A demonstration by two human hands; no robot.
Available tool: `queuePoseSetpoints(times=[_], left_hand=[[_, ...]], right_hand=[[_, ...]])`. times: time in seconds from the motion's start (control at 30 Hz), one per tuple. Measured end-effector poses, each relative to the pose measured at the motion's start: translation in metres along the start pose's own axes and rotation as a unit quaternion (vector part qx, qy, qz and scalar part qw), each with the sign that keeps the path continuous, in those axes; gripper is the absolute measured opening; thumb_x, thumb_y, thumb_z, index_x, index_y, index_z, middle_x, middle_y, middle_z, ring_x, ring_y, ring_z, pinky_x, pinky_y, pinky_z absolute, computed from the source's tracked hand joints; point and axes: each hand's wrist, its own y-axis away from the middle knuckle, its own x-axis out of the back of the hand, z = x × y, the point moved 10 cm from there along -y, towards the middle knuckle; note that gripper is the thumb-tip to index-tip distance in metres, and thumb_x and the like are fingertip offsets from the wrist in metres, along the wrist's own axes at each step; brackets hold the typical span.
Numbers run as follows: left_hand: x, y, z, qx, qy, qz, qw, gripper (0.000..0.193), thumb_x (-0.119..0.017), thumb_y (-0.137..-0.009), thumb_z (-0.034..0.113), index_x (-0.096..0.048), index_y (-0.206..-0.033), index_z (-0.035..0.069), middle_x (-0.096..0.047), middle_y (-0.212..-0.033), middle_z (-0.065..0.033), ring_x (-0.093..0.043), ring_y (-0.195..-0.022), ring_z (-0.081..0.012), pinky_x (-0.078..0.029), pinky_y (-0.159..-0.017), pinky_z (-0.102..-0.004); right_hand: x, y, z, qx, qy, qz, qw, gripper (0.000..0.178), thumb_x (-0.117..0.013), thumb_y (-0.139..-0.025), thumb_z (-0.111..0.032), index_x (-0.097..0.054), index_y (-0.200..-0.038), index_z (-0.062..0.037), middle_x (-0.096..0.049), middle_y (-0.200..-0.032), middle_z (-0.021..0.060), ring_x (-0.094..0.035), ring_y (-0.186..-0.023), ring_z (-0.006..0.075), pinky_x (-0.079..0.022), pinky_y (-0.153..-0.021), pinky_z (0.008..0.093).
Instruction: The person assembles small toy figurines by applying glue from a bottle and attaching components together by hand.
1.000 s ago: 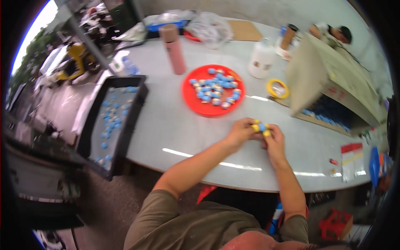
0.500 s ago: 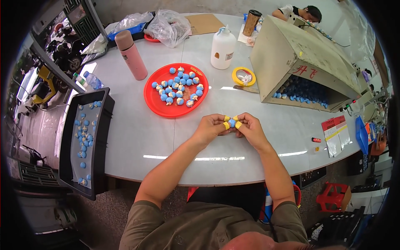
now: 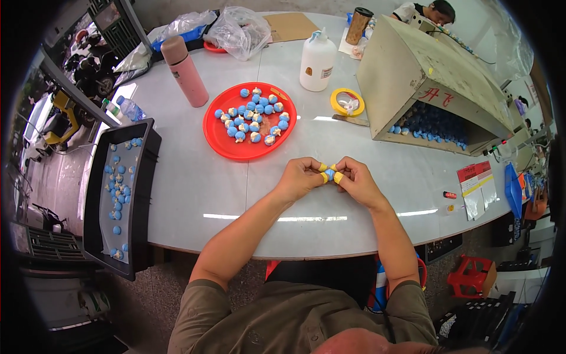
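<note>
Between my two hands, just above the table, is a small blue ball-shaped piece (image 3: 330,174), largely covered by fingertips. My left hand (image 3: 299,179) pinches it from the left, and my right hand (image 3: 357,182) grips it from the right. Yellow tape or caps wrap the thumb and index fingertips of both hands. Beyond my hands, a round red tray (image 3: 221,144) carries many similar blue pieces with cream-coloured parts. At the far left, a long black bin (image 3: 150,177) contains several more on a pale lining.
A beige metal box (image 3: 389,76) with blue pieces inside stands at the right. Behind the tray are a pink flask (image 3: 190,79), a white bottle (image 3: 316,65) and a yellow tape roll (image 3: 346,102). Red-topped packets (image 3: 476,189) lie right. A person (image 3: 433,12) sits beyond the box.
My hands stay together on the blue piece, with slight finger shifts. The whole view has shifted slightly; the objects on the table keep their places.
</note>
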Motion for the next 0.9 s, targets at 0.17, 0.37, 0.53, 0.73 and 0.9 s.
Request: queuePoseSetpoints(times=[0.17,0.37,0.53,0.73,0.9], left_hand=[[-0.009,0.005,0.011,0.004,0.054,0.008,0.998,0.019,-0.064,-0.083,-0.001,-0.058,-0.100,-0.006,-0.064,-0.097,-0.0113,-0.065,-0.081,-0.0135,-0.054,-0.070,-0.0243],[0.037,-0.005,0.020,-0.061,0.346,0.149,0.924,0.024,-0.046,-0.097,0.014,-0.052,-0.112,-0.004,-0.062,-0.110,-0.0142,-0.060,-0.107,-0.0214,-0.051,-0.091,-0.0274],[0.036,0.001,0.013,-0.023,0.376,0.147,0.915,0.030,-0.037,-0.100,0.019,-0.051,-0.114,-0.004,-0.060,-0.114,-0.0178,-0.060,-0.108,-0.0245,-0.052,-0.091,-0.0296],[0.025,-0.004,0.003,-0.003,0.346,0.116,0.931,0.035,-0.037,-0.101,0.025,-0.051,-0.114,-0.004,-0.061,-0.111,-0.0179,-0.062,-0.104,-0.0253,-0.053,-0.088,-0.0302],[0.019,-0.002,0.002,0.004,0.328,0.108,0.939,0.035,-0.037,-0.100,0.025,-0.052,-0.113,-0.003,-0.062,-0.107,-0.0167,-0.063,-0.101,-0.0250,-0.054,-0.085,-0.0302]], right_hand=[[0.003,0.004,-0.001,-0.013,-0.046,0.019,0.999,0.009,-0.058,-0.090,-0.008,-0.056,-0.096,-0.0012,-0.059,-0.079,0.0019,-0.051,-0.061,0.0054,-0.042,-0.055,0.0196],[0.033,0.005,-0.004,0.026,-0.153,0.114,0.981,0.021,-0.055,-0.089,-0.011,-0.057,-0.107,-0.0003,-0.061,-0.084,0.0047,-0.053,-0.064,0.0077,-0.043,-0.061,0.0221],[0.088,0.004,0.012,0.053,-0.247,0.257,0.933,0.019,-0.054,-0.088,-0.009,-0.057,-0.106,-0.0026,-0.059,-0.082,0.0033,-0.052,-0.064,0.0080,-0.041,-0.058,0.0230],[0.203,0.020,0.007,0.019,-0.106,0.440,0.892,0.027,-0.056,-0.080,-0.005,-0.057,-0.107,-0.0034,-0.058,-0.088,0.0046,-0.057,-0.072,0.0157,-0.046,-0.061,0.0310],[0.248,0.014,-0.024,0.030,0.415,0.470,0.778,0.034,-0.059,-0.075,-0.004,-0.056,-0.109,-0.0040,-0.056,-0.103,0.0125,-0.057,-0.096,0.0300,-0.048,-0.077,0.0413]])
